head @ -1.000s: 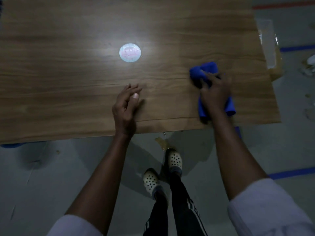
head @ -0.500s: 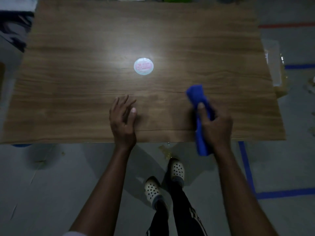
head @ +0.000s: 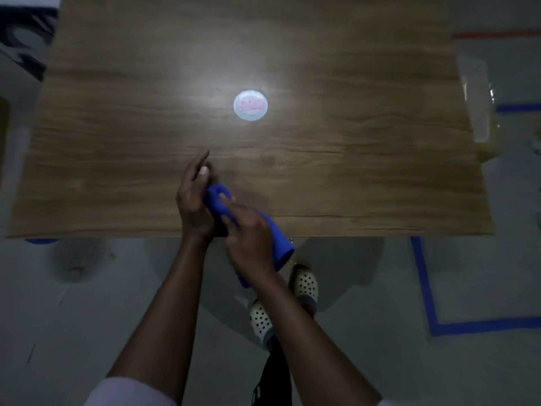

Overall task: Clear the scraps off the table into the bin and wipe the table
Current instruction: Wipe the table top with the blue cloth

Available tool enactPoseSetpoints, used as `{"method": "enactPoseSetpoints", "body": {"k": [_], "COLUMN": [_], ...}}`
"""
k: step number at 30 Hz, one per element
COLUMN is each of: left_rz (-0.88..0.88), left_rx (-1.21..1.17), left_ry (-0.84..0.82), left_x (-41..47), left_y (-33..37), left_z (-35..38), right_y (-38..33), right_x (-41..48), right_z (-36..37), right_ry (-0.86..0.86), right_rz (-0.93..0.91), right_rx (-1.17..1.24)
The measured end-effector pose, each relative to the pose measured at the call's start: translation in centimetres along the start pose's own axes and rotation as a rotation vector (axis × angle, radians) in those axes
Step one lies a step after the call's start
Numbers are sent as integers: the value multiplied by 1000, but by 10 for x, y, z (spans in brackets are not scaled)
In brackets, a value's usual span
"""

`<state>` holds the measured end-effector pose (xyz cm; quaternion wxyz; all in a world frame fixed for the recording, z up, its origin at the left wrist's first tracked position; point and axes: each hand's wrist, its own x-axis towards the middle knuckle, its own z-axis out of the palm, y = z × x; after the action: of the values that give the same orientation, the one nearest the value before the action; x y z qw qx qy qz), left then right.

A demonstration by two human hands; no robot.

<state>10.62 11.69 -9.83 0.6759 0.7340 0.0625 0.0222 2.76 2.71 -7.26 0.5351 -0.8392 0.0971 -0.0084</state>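
Note:
A wooden table (head: 366,177) fills the upper half of the head view. A round pale sticker-like disc (head: 250,105) with pink print lies near its middle under a bright light spot. My right hand (head: 248,241) grips a rolled blue cloth (head: 220,202) at the table's front edge, and the cloth's tail (head: 282,247) hangs past that edge. My left hand (head: 193,200) stands on its side on the table with straight fingers, its palm against the cloth's front end. No loose scraps show on the tabletop.
A clear plastic bag over a brownish box (head: 480,106) stands just off the table's right edge. Blue tape lines (head: 423,288) and a red line (head: 494,34) mark the grey floor. My feet in white perforated clogs (head: 304,282) stand below the front edge.
My right hand has carried the blue cloth from the right part of the table leftward to my left hand. My left hand has turned from flat onto its side.

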Motion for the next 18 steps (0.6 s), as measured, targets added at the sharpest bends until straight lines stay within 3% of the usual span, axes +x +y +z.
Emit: {"method": "enactPoseSetpoints", "body": {"k": [2, 3, 6, 8, 11, 15, 18], "left_rz": [18, 97, 368, 436, 402, 302, 297], "left_rx": [106, 223, 488, 592, 646, 532, 423], "left_ry": [5, 4, 52, 83, 88, 81, 58], "left_x": [0, 0, 15, 39, 68, 79, 74], "left_y": [4, 2, -6, -8, -14, -15, -11], "left_z": [-5, -5, 1, 10, 22, 25, 20], "right_y": [-2, 1, 32, 58, 86, 62, 22], "right_x": [0, 7, 53, 93, 133, 187, 193], "right_z": [-34, -57, -122, -136, -115, -79, -35], "right_ry": [172, 261, 473, 421, 297, 276, 86], "right_rz": [192, 202, 47, 43, 123, 62, -20], "right_rx": [200, 194, -160, -447, -839, -797, -583]}}
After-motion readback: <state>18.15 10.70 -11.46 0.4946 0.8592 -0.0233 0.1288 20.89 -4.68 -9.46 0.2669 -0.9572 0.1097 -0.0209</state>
